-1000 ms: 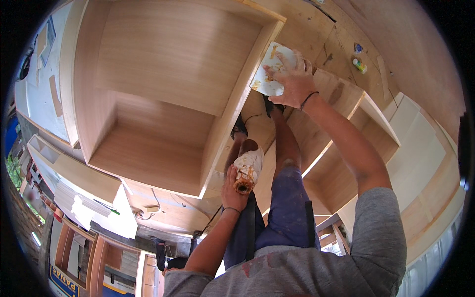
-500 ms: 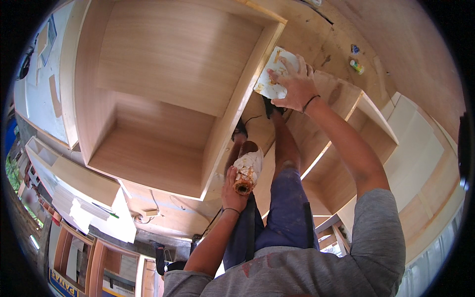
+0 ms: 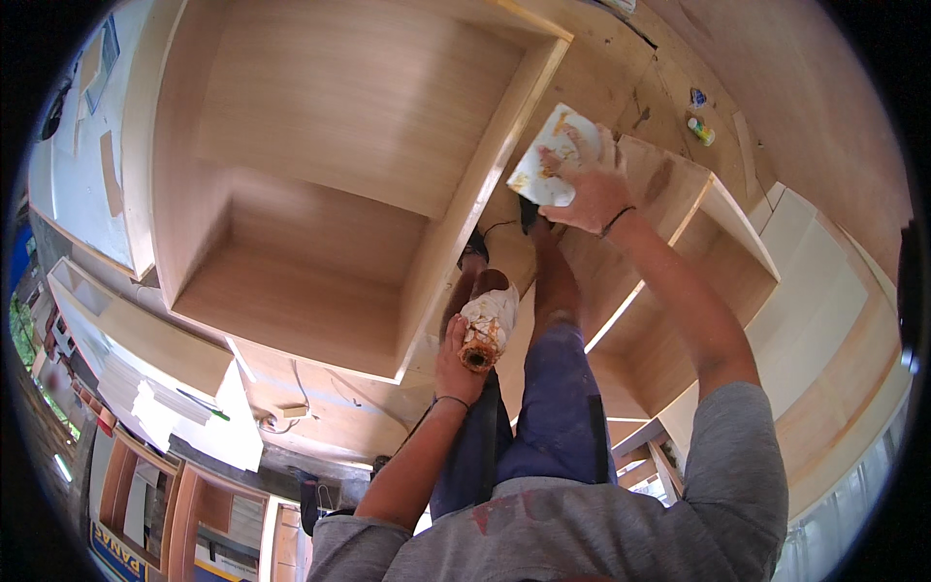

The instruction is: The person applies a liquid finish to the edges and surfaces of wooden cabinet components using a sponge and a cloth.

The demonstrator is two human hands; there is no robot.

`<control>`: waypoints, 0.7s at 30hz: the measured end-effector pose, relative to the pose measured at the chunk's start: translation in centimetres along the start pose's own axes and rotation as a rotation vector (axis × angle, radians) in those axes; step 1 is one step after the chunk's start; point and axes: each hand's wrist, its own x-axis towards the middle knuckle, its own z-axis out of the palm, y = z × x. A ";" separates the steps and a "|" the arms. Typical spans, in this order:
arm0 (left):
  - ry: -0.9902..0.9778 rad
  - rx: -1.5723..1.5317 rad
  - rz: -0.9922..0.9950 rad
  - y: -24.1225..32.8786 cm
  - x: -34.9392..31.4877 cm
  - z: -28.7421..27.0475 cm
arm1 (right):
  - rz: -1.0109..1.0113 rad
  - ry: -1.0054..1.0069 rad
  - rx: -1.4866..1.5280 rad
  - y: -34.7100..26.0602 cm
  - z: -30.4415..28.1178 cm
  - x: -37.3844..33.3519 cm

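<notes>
My left hand (image 3: 458, 376) is wrapped round a white, wrinkled bottle-like container (image 3: 492, 318) whose round mouth is crusted with brown residue and points toward me. My right hand (image 3: 589, 190) grips a flat white square spreader (image 3: 553, 153) smeared with brown, the fingers spread across its face. The spreader is tilted beside the front edge of a large open wooden cabinet (image 3: 485, 175), with a small gap showing between them. The underside of the spreader is hidden.
A second open wooden cabinet (image 3: 669, 194) stands to my right, by my leg. A small bottle (image 3: 700, 131) lies on the wooden floor beyond it. White boards (image 3: 145, 388) and wooden frames (image 3: 218, 514) are at the lower left. Pale panels (image 3: 824, 272) lean at the right.
My right hand has drawn the spreader slightly right and toward me, away from the cabinet edge, and tilted it. My left hand holds the container in nearly the same place.
</notes>
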 end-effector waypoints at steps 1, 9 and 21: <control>-0.003 -0.002 -0.003 -0.1 -0.1 -0.1 | -0.021 0.046 0.030 -0.7 0.4 -0.1; 0.002 0.053 0.025 0.3 -1.0 0.4 | -0.092 0.154 0.148 -1.6 4.5 1.5; 0.008 0.060 -0.004 0.9 -1.7 1.4 | -0.086 0.154 0.082 -2.6 1.6 1.1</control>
